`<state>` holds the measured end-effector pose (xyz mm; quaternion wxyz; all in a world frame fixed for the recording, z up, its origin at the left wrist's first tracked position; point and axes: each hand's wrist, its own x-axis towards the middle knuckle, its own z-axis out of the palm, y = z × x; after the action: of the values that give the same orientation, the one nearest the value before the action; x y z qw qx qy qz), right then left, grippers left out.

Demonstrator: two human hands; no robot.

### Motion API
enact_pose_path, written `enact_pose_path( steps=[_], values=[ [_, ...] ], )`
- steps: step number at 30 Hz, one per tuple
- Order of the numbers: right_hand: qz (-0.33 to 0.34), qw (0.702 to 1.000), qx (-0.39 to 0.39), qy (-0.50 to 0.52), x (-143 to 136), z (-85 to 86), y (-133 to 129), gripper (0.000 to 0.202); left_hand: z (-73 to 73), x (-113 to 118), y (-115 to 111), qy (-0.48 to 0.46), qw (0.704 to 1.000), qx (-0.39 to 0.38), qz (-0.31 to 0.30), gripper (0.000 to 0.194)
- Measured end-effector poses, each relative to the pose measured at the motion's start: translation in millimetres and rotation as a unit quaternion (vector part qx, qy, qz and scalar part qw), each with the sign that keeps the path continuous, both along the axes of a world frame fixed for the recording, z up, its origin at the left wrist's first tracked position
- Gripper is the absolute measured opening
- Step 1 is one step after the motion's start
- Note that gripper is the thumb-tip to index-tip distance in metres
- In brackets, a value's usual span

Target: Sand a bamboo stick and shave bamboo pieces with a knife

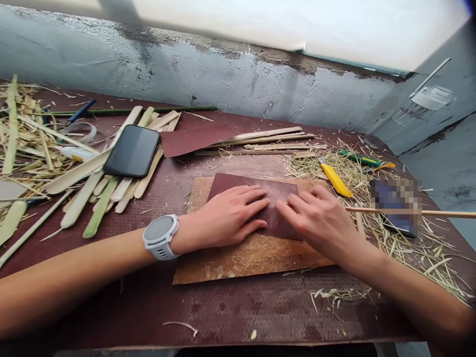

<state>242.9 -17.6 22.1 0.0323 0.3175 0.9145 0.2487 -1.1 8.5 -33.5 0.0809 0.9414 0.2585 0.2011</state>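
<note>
A dusty dark red-brown sheet of sandpaper point(230, 184) rests on a scuffed wooden board point(238, 260). My left hand point(232, 213), with a grey watch point(160, 235) at the wrist, lies flat on the sandpaper with its fingers stretched out and holds it down. Over the sheet's right part, my right hand point(316, 218) is closed around a thin bamboo strip point(442, 214). The strip's long end sticks out to the right; its other end is hidden under the fingers. A pale dusty patch shows on the sandpaper between the hands.
A phone point(132, 150) lies on flat bamboo pieces point(80, 210) at left. Behind the board are another sandpaper sheet point(193, 140) and split strips point(275, 134). A yellow utility knife point(335, 179), a green cutter point(360, 158) and shavings point(420, 258) lie at right. A wall stands behind.
</note>
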Motion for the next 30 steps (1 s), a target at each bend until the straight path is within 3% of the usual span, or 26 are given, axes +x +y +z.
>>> enact_pose_path(
  steps=[5, 11, 14, 18, 21, 23, 27, 28, 30],
  values=[
    [0.114, 0.987, -0.012, 0.115, -6.8, -1.1, -8.5, 0.017, 10.3, 3.7, -10.0, -0.080, 0.996, 0.011, -0.034, 0.025],
    [0.114, 0.981, 0.002, 0.159, -2.0, -0.4, -5.9, 0.016, 22.5, -0.3, -6.8, -0.136, 0.976, -0.164, -0.035, 0.024],
    [0.118, 0.977, 0.046, 0.174, 3.3, -0.1, -5.4, 0.004, 22.8, -0.1, -2.7, -0.177, 0.938, -0.300, 0.007, 0.018],
    [0.106, 0.964, 0.124, 0.211, 9.4, -1.2, -4.2, 0.014, 21.2, 3.8, 0.8, -0.251, 0.842, -0.467, 0.097, 0.019],
    [-0.033, 0.949, -0.007, 0.314, 7.0, -5.4, 0.9, 0.032, 21.5, 5.9, 1.1, -0.312, 0.818, -0.474, 0.089, 0.019],
    [-0.118, 0.886, -0.163, 0.417, 1.9, -9.9, 5.2, 0.039, 22.4, 6.7, -0.8, -0.312, 0.838, -0.442, 0.077, 0.020],
    [-0.148, 0.672, -0.419, 0.593, -7.7, -16.4, 9.8, 0.055, 21.4, 7.3, -6.7, -0.259, 0.896, -0.357, 0.051, 0.019],
    [-0.141, 0.636, -0.448, 0.612, -8.6, -16.7, 10.1, 0.051, 20.4, 7.1, -7.7, -0.253, 0.908, -0.331, 0.043, 0.018],
    [-0.135, 0.617, -0.458, 0.625, -7.4, -15.9, 11.5, 0.039, 18.0, 6.0, -8.4, -0.243, 0.927, -0.284, 0.037, 0.016]
  ],
)
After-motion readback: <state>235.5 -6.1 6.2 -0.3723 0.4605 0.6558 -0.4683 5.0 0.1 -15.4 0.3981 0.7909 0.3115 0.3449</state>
